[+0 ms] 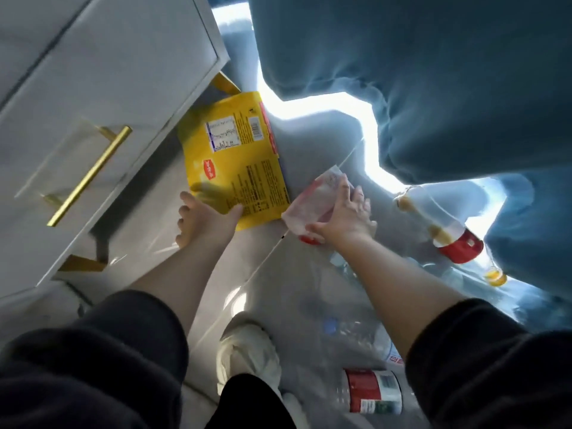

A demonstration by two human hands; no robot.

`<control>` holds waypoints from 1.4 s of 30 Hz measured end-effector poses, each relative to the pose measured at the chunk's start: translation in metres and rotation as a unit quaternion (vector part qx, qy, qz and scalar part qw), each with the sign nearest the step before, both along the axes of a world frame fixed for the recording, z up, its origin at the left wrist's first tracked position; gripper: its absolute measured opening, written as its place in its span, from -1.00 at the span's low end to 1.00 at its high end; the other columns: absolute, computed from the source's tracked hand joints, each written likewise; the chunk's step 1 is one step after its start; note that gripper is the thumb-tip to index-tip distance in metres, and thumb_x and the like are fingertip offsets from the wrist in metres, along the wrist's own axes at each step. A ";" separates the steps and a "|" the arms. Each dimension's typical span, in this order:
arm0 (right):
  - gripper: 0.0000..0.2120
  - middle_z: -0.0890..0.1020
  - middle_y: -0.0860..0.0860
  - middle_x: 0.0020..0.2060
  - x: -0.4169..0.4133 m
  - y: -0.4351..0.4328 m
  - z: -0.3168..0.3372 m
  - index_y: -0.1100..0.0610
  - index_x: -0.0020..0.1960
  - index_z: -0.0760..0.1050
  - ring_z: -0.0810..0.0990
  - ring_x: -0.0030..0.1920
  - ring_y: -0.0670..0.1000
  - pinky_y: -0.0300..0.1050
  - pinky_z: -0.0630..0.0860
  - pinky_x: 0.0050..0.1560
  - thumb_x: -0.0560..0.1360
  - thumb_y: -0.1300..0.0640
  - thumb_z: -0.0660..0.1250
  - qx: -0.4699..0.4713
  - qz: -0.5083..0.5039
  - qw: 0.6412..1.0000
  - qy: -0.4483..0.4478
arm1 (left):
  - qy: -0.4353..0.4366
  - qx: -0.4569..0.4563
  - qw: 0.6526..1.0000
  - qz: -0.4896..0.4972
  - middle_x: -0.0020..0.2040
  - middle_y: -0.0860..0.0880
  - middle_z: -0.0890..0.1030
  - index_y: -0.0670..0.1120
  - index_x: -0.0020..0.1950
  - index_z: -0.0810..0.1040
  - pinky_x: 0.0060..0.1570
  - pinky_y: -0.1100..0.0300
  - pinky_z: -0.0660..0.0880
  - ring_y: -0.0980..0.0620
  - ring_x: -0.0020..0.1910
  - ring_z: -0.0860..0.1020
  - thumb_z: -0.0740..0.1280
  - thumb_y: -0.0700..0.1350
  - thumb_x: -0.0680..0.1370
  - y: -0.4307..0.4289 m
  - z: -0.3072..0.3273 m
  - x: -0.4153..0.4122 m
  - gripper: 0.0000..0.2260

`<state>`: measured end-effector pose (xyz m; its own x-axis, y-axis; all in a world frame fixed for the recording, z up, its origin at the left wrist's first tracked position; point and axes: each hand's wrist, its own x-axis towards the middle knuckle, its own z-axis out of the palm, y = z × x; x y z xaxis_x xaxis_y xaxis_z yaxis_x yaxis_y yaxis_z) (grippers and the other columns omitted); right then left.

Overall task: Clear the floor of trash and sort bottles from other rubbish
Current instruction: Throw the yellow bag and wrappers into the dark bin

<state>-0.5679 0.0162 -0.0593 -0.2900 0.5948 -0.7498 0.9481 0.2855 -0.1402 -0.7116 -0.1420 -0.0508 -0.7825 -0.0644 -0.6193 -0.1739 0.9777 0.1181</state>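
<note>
A yellow snack bag [235, 162] lies flat on the grey floor beside a white cabinet. My left hand [204, 219] pinches its near edge, thumb on top of the bag. My right hand [346, 218] grips a clear plastic wrapper with red print [312, 202] just right of the bag. A bottle with a red label [458, 243] and yellowish liquid lies at the right under blue curtains. Near my feet lie a clear bottle with a red and white label [374, 391] and a clear bottle with a blue cap [349, 329].
The white cabinet with a gold handle [89, 178] stands close on the left, on gold legs. Blue curtains [448, 88] hang down over the right and far side, with bright light on the floor beneath. My white shoe [247, 348] stands at the bottom centre.
</note>
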 end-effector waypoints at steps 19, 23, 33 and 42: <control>-0.78 0.62 0.19 0.06 0.024 0.022 0.022 0.22 0.11 0.52 0.57 0.08 0.20 -0.06 0.43 0.05 0.50 0.15 0.30 0.064 -0.109 0.977 0.171 | -0.009 0.083 0.959 0.269 0.01 -0.12 0.59 -0.13 0.13 0.56 -0.16 0.07 0.54 -0.14 -0.16 0.54 0.54 -0.07 0.38 -0.017 0.014 0.013 -0.62; -0.68 0.63 0.24 0.09 0.047 0.030 0.089 0.29 0.20 0.52 0.57 0.10 0.23 0.01 0.48 0.15 0.48 0.19 0.34 0.044 -0.152 0.971 0.176 | -0.034 0.069 0.960 0.270 -0.09 -0.11 0.58 -0.12 0.04 0.58 -0.20 0.10 0.51 -0.12 -0.20 0.56 0.55 -0.13 0.38 -0.031 0.079 0.046 -0.71; -0.66 0.65 0.12 0.05 0.185 0.033 0.246 0.18 0.20 0.53 0.58 -0.05 0.12 -0.18 0.41 -0.10 0.45 0.11 0.38 0.001 -0.197 0.972 0.131 | -0.080 0.066 0.974 0.203 -0.15 -0.11 0.58 -0.17 -0.02 0.59 -0.17 0.12 0.52 -0.08 -0.24 0.55 0.58 -0.11 0.34 -0.016 0.240 0.162 -0.69; -0.72 0.65 0.13 -0.04 0.359 0.041 0.398 0.21 0.12 0.58 0.58 -0.06 0.12 -0.18 0.41 -0.15 0.43 0.16 0.42 -0.023 -0.129 0.976 0.175 | -0.104 0.125 0.961 0.221 -0.03 -0.15 0.62 -0.22 0.13 0.58 0.05 -0.01 0.56 -0.17 -0.03 0.60 0.58 -0.18 0.30 0.006 0.390 0.360 -0.56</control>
